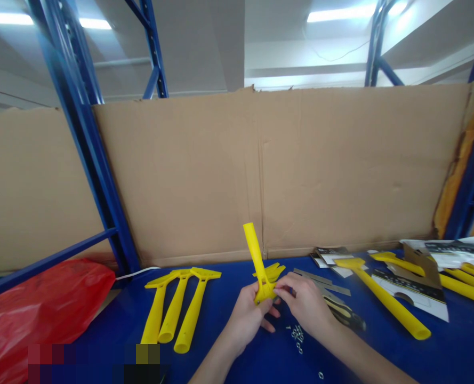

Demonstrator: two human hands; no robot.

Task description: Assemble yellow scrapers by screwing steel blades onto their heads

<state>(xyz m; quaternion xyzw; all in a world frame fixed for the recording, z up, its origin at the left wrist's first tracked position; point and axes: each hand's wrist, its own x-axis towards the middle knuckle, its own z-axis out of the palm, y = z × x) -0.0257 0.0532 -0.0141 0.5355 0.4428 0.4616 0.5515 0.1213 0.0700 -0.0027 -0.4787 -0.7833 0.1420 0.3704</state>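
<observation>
My left hand [249,314] grips the head of a yellow tool handle [254,250], whose hollow tube points up and slightly left. My right hand [303,298] touches the right side of that head, thumb and fingertips pinched together; anything between them is too small to make out. Small metal nuts [297,335] lie loose on the blue table just below my hands. Behind the hands are flat yellow pieces [274,272]. Metal strips [332,287] and a black-and-yellow tool [346,313] lie beside my right hand, partly covered by it.
Three yellow handles [189,312] lie at the left on the blue table [120,320], near a red plastic bag [53,304]. More yellow handles [392,304] and printed packaging [416,296] are at the right. A cardboard panel [189,176] stands behind, between blue posts.
</observation>
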